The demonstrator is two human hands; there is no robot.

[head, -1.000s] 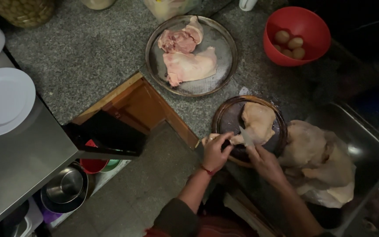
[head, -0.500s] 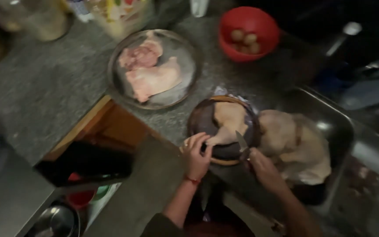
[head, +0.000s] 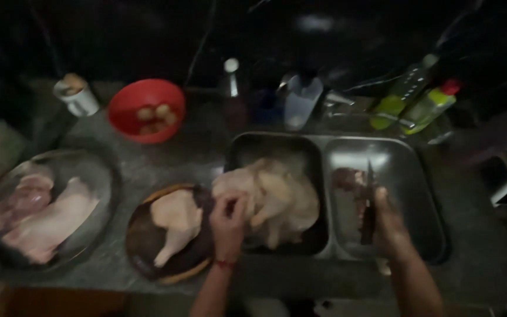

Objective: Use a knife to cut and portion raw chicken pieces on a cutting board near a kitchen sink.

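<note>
My left hand (head: 227, 223) rests at the right edge of a round wooden cutting board (head: 148, 246), fingers curled against the raw chicken piece (head: 174, 222) lying on it and close to the large raw chicken (head: 274, 196) in the left sink basin. My right hand (head: 385, 226) is over the right sink basin (head: 406, 176), shut on a dark knife (head: 369, 205) with its blade pointing away from me. A small piece of meat (head: 344, 178) lies in that basin. The frame is dim and blurred.
A metal plate (head: 98, 170) with raw chicken pieces sits at the left. A red bowl (head: 130, 105) holds small round items. A white cup (head: 77, 97), a bottle (head: 231, 88), a clear jug (head: 300, 100) and green bottles (head: 418, 103) stand behind the sink.
The view has swung right, showing the double sink. My right hand moved with the knife from the cutting board over to the right basin. My left hand stays at the board.
</note>
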